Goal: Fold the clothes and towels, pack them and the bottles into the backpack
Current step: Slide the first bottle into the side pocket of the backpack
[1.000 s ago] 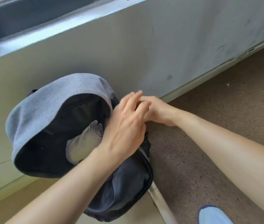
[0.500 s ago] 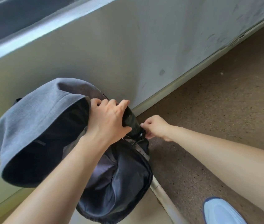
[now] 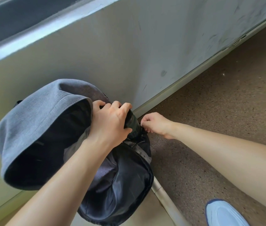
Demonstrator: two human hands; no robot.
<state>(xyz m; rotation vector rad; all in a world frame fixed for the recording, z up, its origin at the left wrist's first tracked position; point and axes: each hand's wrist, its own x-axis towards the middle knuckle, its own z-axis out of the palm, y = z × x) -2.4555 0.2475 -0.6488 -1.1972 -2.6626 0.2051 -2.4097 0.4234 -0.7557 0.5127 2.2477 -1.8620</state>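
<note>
A grey backpack [image 3: 36, 121] with a black lining stands open on the floor against a pale wall, its grey flap thrown back to the left. My left hand [image 3: 111, 123] grips the backpack's rim at the right of the opening, fingers curled over the black edge. Just to the right, my right hand [image 3: 156, 124] pinches something small at the bag's edge, likely the zipper pull; the pull itself is hidden by the fingers. The lower black front panel [image 3: 125, 190] sags toward me. The bag's contents are hidden by my left arm.
A pale wall [image 3: 129, 59] with a skirting strip runs behind the bag, with a dark ledge above. Speckled brown floor [image 3: 218, 111] spreads to the right. A white-and-blue shoe [image 3: 223, 212] shows at the bottom right, beside a pale floor strip [image 3: 164, 198].
One second ago both hands met above the opening with a rolled grey cloth visible inside. Since then the left hand took the rim, the right hand dropped to the bag's edge, and the cloth is hidden.
</note>
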